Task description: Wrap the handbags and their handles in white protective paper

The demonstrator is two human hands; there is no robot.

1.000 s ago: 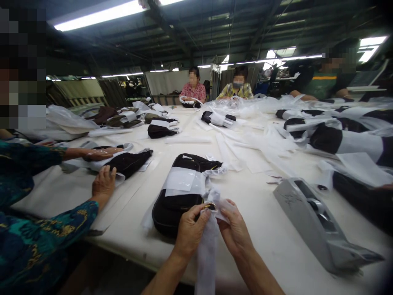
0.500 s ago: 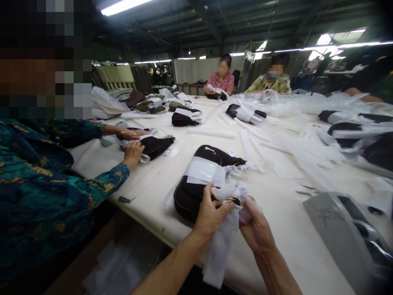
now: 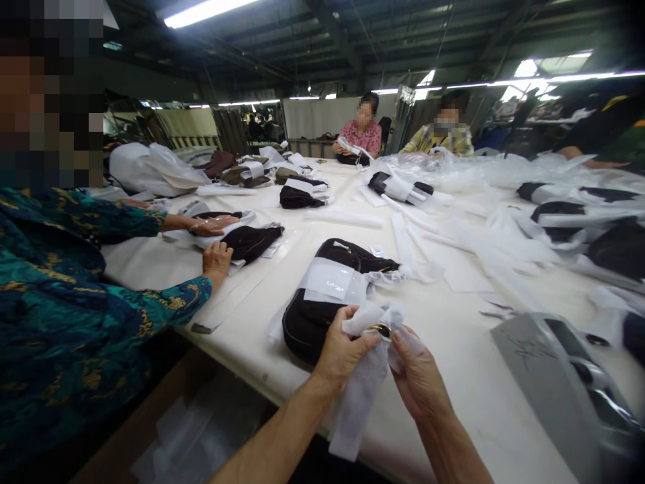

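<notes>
Left hand (image 3: 345,349) and right hand (image 3: 418,376) pinched white tissue (image 3: 360,396), which half hid a gold ring (image 3: 381,329), beside the black bag (image 3: 312,316). A grey dispenser (image 3: 544,376) lay to the right. The grip was unchanged from earlier.

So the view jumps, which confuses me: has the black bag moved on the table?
No. The bag keeps its place against the table edge and the grey dispenser; only the camera turned.
</notes>
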